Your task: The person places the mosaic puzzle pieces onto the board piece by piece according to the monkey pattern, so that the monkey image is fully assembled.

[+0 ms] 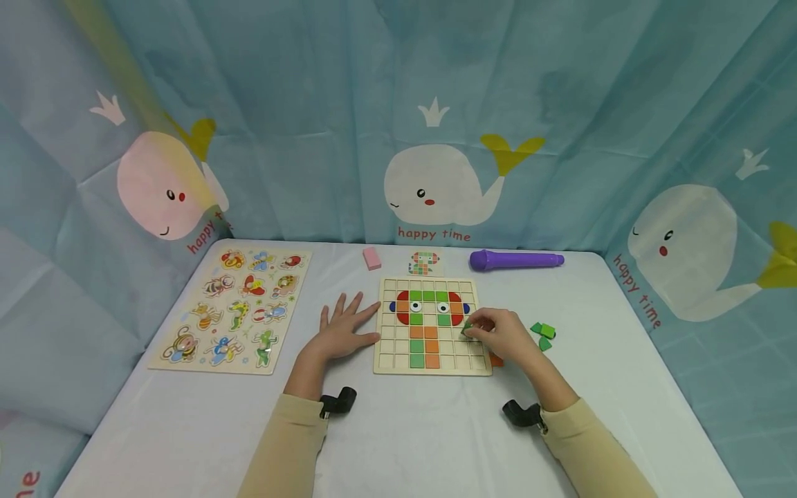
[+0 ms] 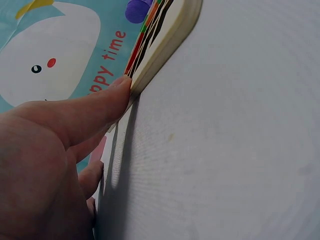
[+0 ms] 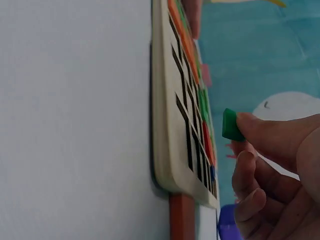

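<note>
A wooden grid board (image 1: 392,360) lies in the middle of the table, with red, green, orange and blue pieces and two eye pieces set in its squares. My left hand (image 1: 341,334) lies spread on the table, its thumb and index fingertip touching the board's left edge; the left wrist view shows the thumb (image 2: 100,107) against that edge. Over the board's right part, my right hand (image 1: 501,333) pinches a small green block (image 3: 231,125) between thumb and fingers. In the right wrist view the block is held above the board surface.
Loose green pieces (image 1: 546,331) lie right of the board; an orange piece (image 1: 496,360) lies at its right edge. Behind are a pink block (image 1: 371,259), a pattern card (image 1: 425,263) and a purple microphone-shaped object (image 1: 517,260). An insect puzzle board (image 1: 239,311) lies left.
</note>
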### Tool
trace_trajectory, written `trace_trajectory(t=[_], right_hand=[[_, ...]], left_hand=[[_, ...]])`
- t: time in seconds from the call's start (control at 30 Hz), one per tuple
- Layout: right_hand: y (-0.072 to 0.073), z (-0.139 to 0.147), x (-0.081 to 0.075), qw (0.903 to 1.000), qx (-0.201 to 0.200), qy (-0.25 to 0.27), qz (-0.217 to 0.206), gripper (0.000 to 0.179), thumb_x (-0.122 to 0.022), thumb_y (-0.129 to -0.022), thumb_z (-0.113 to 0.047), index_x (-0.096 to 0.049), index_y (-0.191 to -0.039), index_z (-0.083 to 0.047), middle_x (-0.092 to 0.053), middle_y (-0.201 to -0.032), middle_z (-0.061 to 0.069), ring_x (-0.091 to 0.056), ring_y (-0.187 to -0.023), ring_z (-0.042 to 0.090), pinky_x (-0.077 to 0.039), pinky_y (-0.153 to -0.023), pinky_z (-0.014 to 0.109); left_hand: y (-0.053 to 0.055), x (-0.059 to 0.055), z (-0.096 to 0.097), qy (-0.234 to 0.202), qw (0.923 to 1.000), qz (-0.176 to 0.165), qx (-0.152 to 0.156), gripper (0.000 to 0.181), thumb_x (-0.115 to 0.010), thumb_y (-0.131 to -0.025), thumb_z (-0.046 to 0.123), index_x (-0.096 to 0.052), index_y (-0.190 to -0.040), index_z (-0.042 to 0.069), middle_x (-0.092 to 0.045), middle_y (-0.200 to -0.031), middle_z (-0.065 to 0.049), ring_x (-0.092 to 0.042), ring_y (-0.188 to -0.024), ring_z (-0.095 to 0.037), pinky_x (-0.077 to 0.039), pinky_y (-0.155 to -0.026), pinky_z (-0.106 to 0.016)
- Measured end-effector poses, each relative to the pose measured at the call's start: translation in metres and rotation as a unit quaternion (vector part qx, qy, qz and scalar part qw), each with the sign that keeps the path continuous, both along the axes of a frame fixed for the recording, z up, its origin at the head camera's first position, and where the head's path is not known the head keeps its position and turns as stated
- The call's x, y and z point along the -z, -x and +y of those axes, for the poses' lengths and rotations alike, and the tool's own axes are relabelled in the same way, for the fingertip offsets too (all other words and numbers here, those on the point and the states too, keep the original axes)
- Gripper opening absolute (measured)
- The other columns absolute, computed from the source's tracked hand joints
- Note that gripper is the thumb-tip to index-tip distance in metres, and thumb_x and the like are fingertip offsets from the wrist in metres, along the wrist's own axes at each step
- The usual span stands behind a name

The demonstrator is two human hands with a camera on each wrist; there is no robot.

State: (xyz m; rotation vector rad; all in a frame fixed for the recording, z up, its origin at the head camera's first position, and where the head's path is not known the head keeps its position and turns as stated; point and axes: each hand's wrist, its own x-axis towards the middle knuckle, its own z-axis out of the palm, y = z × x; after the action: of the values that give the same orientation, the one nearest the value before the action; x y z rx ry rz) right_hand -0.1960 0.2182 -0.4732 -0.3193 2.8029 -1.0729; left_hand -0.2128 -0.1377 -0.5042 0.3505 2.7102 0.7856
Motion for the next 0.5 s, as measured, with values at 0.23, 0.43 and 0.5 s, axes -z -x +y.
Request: trace_trajectory(t=[0.23, 0.43, 0.5], right_hand=[[0.002, -0.017, 0.009, 0.9993, -0.031, 0.016, -0.011, 0.009, -0.078, -0.090, -0.021, -0.075, -0.094, -0.015, -0.070, -0.082, -0.006, -0.061, -0.074, 0.011, -0.052, -0.069, 0.028], [0.003, -0.026, 0.013, 0.9988, -0.046, 0.009, -0.012, 0.006, -0.077, -0.091, -0.022, -0.076, -0.092, -0.016, -0.071, -0.084, -0.007, -0.061, -0.075, 0.009, -0.052, -0.071, 0.027], [0.002, -0.029, 0.013, 0.9988, -0.047, 0.008, -0.012, 0.006, -0.077, -0.091, -0.021, -0.077, -0.093, -0.016, -0.071, -0.084, -0.007, -0.061, -0.075, 0.009, -0.052, -0.071, 0.027]], left_hand=[[0.000, 0.000, 0.001, 0.000, 1.0000, 0.003, -0.001, 0.074, -0.064, -0.093, 0.055, -0.034, -0.158, 0.035, -0.007, -0.171, -0.006, 0.011, -0.156, -0.038, 0.014, -0.120, -0.064], [-0.001, 0.000, 0.001, 0.001, 1.0000, 0.002, 0.000, 0.074, -0.064, -0.093, 0.055, -0.034, -0.158, 0.035, -0.007, -0.171, -0.006, 0.011, -0.156, -0.038, 0.013, -0.120, -0.064], [-0.001, 0.000, 0.000, 0.002, 1.0000, 0.002, -0.001, 0.074, -0.063, -0.093, 0.055, -0.034, -0.158, 0.036, -0.007, -0.171, -0.006, 0.011, -0.156, -0.038, 0.013, -0.120, -0.064]])
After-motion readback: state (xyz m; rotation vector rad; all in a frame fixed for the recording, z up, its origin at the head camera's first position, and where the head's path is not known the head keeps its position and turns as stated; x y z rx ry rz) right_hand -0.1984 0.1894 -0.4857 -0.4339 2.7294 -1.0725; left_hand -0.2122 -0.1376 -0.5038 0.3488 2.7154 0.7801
